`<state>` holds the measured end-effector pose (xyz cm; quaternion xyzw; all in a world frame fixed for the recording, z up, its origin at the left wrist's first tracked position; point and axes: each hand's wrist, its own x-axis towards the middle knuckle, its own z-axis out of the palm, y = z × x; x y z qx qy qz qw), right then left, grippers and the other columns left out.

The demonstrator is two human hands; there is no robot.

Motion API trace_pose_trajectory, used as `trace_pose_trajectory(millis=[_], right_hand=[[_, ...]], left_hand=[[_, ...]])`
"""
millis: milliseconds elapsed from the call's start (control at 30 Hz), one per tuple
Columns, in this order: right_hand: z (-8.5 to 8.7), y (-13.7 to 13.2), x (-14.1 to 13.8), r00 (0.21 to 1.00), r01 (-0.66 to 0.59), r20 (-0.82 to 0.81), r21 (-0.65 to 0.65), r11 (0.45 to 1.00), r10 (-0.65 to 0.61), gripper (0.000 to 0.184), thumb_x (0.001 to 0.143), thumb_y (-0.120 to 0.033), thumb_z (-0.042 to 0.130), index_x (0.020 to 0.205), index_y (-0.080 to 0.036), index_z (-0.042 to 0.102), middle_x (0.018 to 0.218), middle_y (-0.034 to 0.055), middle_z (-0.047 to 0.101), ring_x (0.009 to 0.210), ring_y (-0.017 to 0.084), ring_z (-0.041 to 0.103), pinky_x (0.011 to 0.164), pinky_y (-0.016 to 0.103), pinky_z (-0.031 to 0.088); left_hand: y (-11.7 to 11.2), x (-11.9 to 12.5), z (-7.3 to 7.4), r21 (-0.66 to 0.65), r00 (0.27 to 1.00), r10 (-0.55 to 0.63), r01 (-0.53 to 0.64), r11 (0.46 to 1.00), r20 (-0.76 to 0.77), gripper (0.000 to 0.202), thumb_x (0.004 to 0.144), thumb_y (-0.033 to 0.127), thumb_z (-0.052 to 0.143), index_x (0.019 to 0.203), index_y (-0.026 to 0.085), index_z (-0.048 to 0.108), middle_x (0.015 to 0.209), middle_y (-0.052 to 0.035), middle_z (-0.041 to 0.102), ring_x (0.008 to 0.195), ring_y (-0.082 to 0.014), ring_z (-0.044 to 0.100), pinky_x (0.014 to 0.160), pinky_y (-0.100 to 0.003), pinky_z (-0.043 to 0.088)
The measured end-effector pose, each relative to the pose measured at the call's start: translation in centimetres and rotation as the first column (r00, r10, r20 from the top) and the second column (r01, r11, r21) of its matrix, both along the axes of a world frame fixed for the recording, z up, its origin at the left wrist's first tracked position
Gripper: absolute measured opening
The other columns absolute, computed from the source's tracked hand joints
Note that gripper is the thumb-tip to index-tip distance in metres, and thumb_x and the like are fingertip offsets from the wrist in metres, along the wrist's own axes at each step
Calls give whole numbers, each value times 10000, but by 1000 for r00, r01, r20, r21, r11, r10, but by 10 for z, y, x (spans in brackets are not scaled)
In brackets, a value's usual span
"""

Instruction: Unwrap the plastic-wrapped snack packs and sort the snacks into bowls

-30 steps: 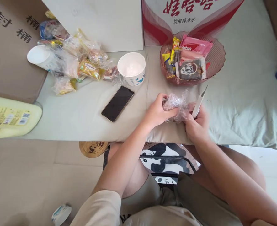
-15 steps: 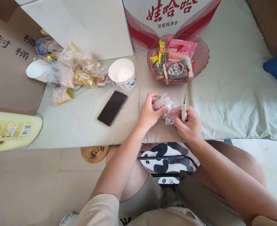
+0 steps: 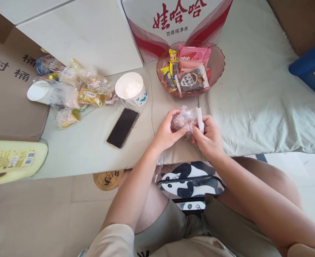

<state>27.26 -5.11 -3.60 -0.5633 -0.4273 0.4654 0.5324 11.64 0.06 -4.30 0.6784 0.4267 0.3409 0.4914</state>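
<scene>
My left hand (image 3: 166, 134) is closed around a snack in crinkled clear wrapping (image 3: 182, 119), held just above the pale cushion (image 3: 253, 107). My right hand (image 3: 209, 137) grips a slim white cutter (image 3: 199, 119) upright, its tip against the wrapper's right side, and its fingers also pinch the plastic. Both hands meet in front of a pink glass bowl (image 3: 218, 59) filled with packaged snacks.
A black phone (image 3: 122, 127) lies left of my hands. Behind it stand a white paper cup (image 3: 130, 89), a tipped cup (image 3: 38, 92) and a heap of wrapped sweets (image 3: 77, 91). A red-and-white carton (image 3: 173, 21), a yellow jug (image 3: 13, 160) and a blue box (image 3: 311, 69) surround the area.
The cutter has swung from a slant to upright against the wrapper, and both hands have drawn closer together around the snack. The view has shifted, so everything sits further left.
</scene>
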Motion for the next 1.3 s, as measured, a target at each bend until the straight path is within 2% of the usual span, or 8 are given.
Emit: trace_pose_trajectory(millis=[167, 333, 533, 633, 733, 1000, 1167, 1300], right_hand=[[1, -3, 3, 993, -87, 85, 42, 995, 83, 71, 846, -278, 611, 885, -219, 602, 567, -62, 568, 494, 108, 519, 521, 254, 426], [-1, -1, 4, 987, -112, 130, 108, 988, 98, 149, 793, -314, 681, 900, -214, 651, 922, 28, 690, 687, 137, 601, 601, 278, 471], [0, -1, 2, 991, -88, 102, 48, 995, 83, 101, 798, -292, 650, 861, -217, 626, 636, -45, 585, 549, 116, 530, 556, 263, 441], [1, -1, 1, 992, -58, 119, 47, 997, 52, 79, 789, -273, 624, 842, -215, 617, 610, -58, 549, 517, 102, 493, 528, 251, 413], [2, -1, 1, 991, -45, 131, 37, 998, 40, 80, 783, -269, 605, 841, -215, 611, 586, -68, 519, 492, 96, 463, 503, 244, 385], [2, -2, 1, 984, -44, 174, 29, 999, 38, 82, 782, -272, 578, 828, -211, 609, 593, -61, 523, 496, 95, 448, 498, 241, 369], [-3, -2, 3, 969, -62, 243, 89, 994, 38, 97, 787, -278, 623, 854, -215, 654, 757, -7, 643, 643, 133, 543, 611, 277, 440], [-3, -1, 6, 973, -112, 218, 168, 979, 74, 117, 792, -245, 637, 885, -234, 706, 960, 42, 678, 836, 190, 624, 719, 336, 497]], left_hand=[[2, 2, -5, -1, 999, 44, -44, 999, -29, 538, 813, 371, 725, 1273, 223, 488, 1163, -61, 658, 949, -191, 647, 787, -289, 535], [4, 2, -7, -17, 999, 49, -49, 999, -21, 511, 814, 288, 701, 1273, 225, 486, 1143, -55, 663, 905, -179, 652, 752, -282, 541], [2, 0, -1, -9, 1000, 4, -4, 1000, -5, 537, 822, 426, 699, 1267, 211, 487, 1176, -71, 646, 978, -201, 639, 822, -300, 534], [1, -1, 1, -24, 1000, -8, 8, 1000, 27, 469, 879, 456, 619, 1264, 217, 500, 1213, -74, 643, 1032, -209, 636, 893, -323, 527], [0, -2, 0, -77, 999, -12, 15, 997, 40, 404, 933, 440, 529, 1278, 231, 502, 1237, -73, 639, 1008, -199, 644, 861, -316, 537], [2, -2, -1, -12, 1000, -2, 2, 1000, 4, 438, 908, 454, 589, 1269, 215, 519, 1253, -94, 645, 1079, -227, 632, 941, -354, 516], [0, -3, 2, 71, 999, -45, 46, 996, -9, 560, 851, 518, 663, 1287, 206, 500, 1312, -113, 624, 1148, -256, 617, 997, -375, 495], [0, -3, 2, 54, 999, -33, 33, 998, 8, 606, 847, 609, 648, 1278, 210, 497, 1242, -105, 647, 1071, -243, 645, 924, -354, 526]])
